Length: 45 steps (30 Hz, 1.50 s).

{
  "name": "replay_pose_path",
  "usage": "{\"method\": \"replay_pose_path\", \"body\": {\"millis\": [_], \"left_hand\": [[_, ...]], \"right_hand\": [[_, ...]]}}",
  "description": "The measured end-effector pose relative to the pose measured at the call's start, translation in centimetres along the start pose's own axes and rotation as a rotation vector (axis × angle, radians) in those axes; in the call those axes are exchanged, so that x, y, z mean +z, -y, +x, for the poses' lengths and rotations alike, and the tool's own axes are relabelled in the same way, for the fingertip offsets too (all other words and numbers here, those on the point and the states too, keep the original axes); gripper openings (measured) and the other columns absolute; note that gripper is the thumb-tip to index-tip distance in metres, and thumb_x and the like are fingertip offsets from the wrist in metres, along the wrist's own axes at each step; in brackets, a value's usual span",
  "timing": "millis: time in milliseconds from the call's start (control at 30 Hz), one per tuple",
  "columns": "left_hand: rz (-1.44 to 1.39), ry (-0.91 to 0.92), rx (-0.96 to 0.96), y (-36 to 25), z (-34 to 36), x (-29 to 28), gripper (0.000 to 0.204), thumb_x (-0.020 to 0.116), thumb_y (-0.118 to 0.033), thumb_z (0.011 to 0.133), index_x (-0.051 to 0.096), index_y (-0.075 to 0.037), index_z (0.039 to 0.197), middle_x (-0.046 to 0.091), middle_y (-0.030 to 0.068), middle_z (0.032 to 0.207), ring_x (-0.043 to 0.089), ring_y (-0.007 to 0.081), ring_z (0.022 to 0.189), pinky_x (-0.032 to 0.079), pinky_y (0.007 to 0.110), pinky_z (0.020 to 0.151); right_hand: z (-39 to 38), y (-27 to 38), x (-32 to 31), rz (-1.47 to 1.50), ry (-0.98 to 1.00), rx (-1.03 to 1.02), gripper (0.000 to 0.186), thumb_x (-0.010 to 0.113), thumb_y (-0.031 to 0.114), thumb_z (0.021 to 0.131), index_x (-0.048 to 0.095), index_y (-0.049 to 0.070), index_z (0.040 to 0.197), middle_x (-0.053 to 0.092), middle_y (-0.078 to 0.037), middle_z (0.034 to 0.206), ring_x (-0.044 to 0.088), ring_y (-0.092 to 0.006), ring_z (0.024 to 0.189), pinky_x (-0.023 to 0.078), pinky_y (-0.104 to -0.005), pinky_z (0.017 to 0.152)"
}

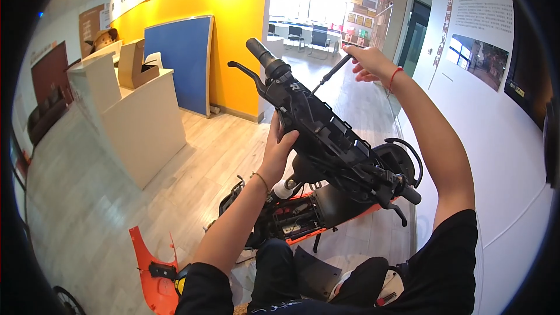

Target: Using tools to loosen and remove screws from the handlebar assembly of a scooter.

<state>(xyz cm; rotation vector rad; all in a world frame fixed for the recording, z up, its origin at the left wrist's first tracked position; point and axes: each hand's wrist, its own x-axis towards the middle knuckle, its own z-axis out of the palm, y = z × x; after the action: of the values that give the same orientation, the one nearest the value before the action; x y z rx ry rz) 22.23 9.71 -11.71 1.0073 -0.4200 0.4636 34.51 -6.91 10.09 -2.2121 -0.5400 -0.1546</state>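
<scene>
A partly stripped black electric scooter with orange trim stands before me. Its handlebar assembly [326, 128] runs slantwise, with a grip [259, 51] and a brake lever [245, 71] at the far left end. My right hand [368, 64] is closed around the upper end of a dark screwdriver [332, 74]. The tip of that tool points down at the top of the handlebar housing; whether it sits in a screw is too small to tell. My left hand [276, 150] grips the near left side of the housing, thumb on top and fingers partly hidden beneath.
Below the handlebar lies the scooter's opened body [297, 216] with exposed parts. A loose orange panel [154, 283] rests on the floor at lower left. A white counter [140, 128] carrying a cardboard box [135, 70] stands left. A blue board [178, 61] leans against the yellow wall.
</scene>
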Motion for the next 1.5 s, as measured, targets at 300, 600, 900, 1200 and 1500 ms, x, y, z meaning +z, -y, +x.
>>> {"method": "replay_pose_path", "body": {"millis": [300,600,900,1200,1500], "left_hand": [[0.010,0.006,0.022,0.1,0.2,-0.1,0.076,0.056,-0.015,0.086,0.013,-0.009,0.148,0.040,0.0109,0.140,0.040,0.0210,0.128,0.028,0.035,0.109],[0.000,-0.002,-0.008,0.2,0.1,0.0,0.077,0.054,-0.011,0.086,0.010,-0.010,0.149,0.036,0.0113,0.143,0.038,0.0213,0.129,0.027,0.035,0.109],[0.007,0.020,-0.006,0.0,0.3,0.1,0.077,0.055,-0.014,0.085,0.011,-0.010,0.149,0.036,0.0114,0.143,0.037,0.0219,0.131,0.027,0.036,0.110],[0.025,0.022,0.017,0.0,0.2,-0.3,0.074,0.056,-0.016,0.087,0.014,-0.009,0.148,0.039,0.0113,0.139,0.041,0.0209,0.126,0.031,0.035,0.107],[0.018,-0.008,0.046,0.8,0.5,0.3,0.068,0.057,-0.021,0.085,0.025,-0.008,0.144,0.045,0.0101,0.131,0.049,0.0205,0.118,0.041,0.035,0.100]], "right_hand": [[0.8,-1.2,-1.8,-0.046,0.175,-0.155,0.044,0.056,0.049,0.089,0.062,0.005,0.094,0.062,-0.003,0.075,0.056,-0.0082,0.067,0.045,-0.0226,0.062],[0.6,0.2,-2.6,0.064,0.363,-0.424,0.034,0.058,0.018,0.094,0.055,-0.001,0.122,0.064,-0.006,0.094,0.061,-0.0077,0.079,0.049,-0.0161,0.072],[1.2,-0.8,-2.9,-0.444,0.074,-0.636,0.038,0.055,0.033,0.092,0.059,0.012,0.124,0.053,0.001,0.060,0.051,-0.0078,0.053,0.043,-0.0240,0.051],[-0.2,1.5,-1.0,-0.245,0.020,-0.303,0.054,0.046,0.056,0.090,0.064,0.005,0.095,0.052,-0.003,0.062,0.051,-0.0103,0.054,0.040,-0.0238,0.046],[6.2,0.4,0.0,-0.457,-0.035,-0.451,0.037,0.050,0.038,0.090,0.066,0.009,0.108,0.070,-0.012,0.086,0.065,-0.0267,0.078,0.050,-0.0381,0.074]]}}
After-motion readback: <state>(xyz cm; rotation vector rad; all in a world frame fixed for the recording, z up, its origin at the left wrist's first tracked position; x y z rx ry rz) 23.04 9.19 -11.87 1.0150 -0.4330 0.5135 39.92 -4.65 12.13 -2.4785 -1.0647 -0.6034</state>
